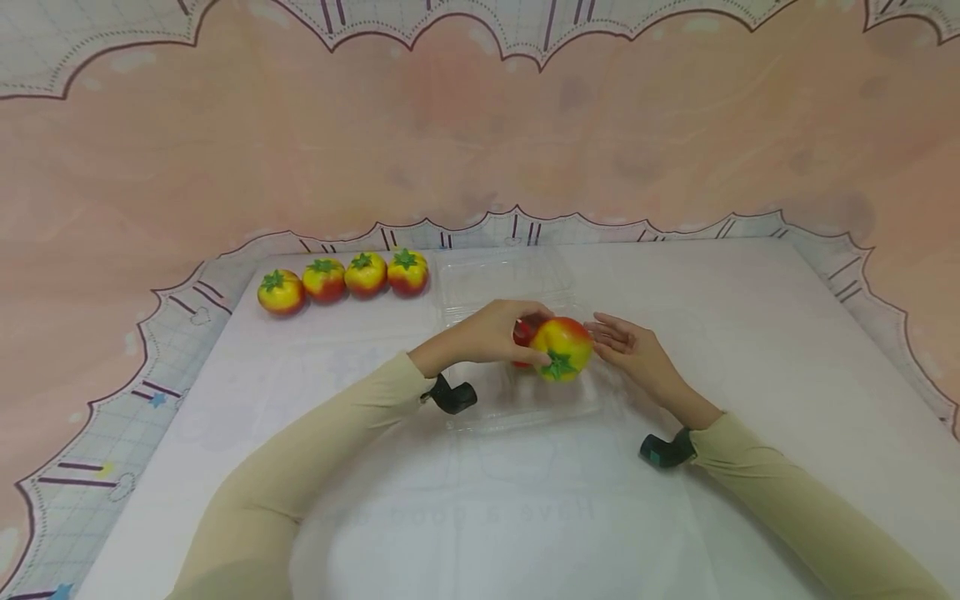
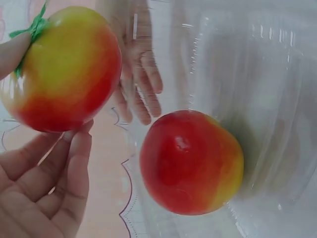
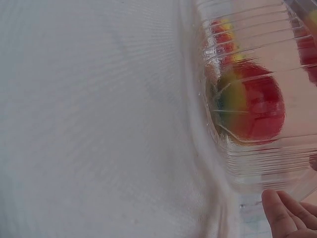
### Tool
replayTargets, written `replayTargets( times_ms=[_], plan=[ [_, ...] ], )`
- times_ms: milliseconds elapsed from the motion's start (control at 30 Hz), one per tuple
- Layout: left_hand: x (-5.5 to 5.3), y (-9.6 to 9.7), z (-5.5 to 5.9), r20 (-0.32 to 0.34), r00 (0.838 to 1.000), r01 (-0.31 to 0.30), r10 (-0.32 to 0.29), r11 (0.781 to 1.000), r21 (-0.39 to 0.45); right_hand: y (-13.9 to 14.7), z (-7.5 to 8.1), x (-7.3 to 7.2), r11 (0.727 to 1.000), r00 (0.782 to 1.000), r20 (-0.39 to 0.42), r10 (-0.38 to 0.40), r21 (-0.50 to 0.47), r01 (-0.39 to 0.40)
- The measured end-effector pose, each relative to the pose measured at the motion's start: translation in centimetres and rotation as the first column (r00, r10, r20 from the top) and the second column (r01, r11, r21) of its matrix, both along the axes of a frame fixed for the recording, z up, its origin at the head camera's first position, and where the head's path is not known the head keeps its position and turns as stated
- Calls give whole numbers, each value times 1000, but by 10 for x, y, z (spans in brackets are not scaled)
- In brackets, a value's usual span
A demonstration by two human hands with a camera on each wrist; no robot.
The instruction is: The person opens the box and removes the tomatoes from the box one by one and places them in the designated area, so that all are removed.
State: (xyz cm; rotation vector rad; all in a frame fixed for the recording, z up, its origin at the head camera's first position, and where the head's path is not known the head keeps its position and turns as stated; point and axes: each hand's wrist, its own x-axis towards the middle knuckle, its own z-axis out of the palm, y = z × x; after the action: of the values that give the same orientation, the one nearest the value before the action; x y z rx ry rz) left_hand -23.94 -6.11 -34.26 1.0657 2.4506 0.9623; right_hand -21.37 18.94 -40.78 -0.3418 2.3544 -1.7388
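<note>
My left hand [image 1: 491,335] holds a red-and-yellow toy tomato [image 1: 564,343] with a green star-shaped calyx, its thumb beside the calyx and fingers on the opposite side. The tomato is above a clear plastic clamshell box [image 1: 495,412]. Inside that box lies another toy tomato [image 2: 190,163], redder on the side facing the left wrist camera and partly covered by the held one in the head view. To the right, my right hand [image 1: 637,354] has its fingers extended close to the held tomato. In the right wrist view, its fingertips [image 3: 271,201] appear by the box's edge.
Several similar toy tomatoes [image 1: 366,275] stand in a row at the table's back left. The box's transparent lid [image 1: 502,279] lies folded back behind the tray. A white cloth [image 1: 750,358] covers the table, and a patterned curtain [image 1: 480,133] hangs behind.
</note>
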Motion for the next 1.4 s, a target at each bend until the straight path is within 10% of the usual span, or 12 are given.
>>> replayTargets(
  times_ms=[733, 1400],
  plan=[
    [21, -34, 10, 88, 962, -266, 260, 962, 66, -2, -1, -1, 999, 999, -31, 10, 43, -9],
    [25, -82, 8, 21, 870, -488, 493, 855, 177, -1, -5, -3, 1000, 999, -28, 16, 6, -16]
  ],
)
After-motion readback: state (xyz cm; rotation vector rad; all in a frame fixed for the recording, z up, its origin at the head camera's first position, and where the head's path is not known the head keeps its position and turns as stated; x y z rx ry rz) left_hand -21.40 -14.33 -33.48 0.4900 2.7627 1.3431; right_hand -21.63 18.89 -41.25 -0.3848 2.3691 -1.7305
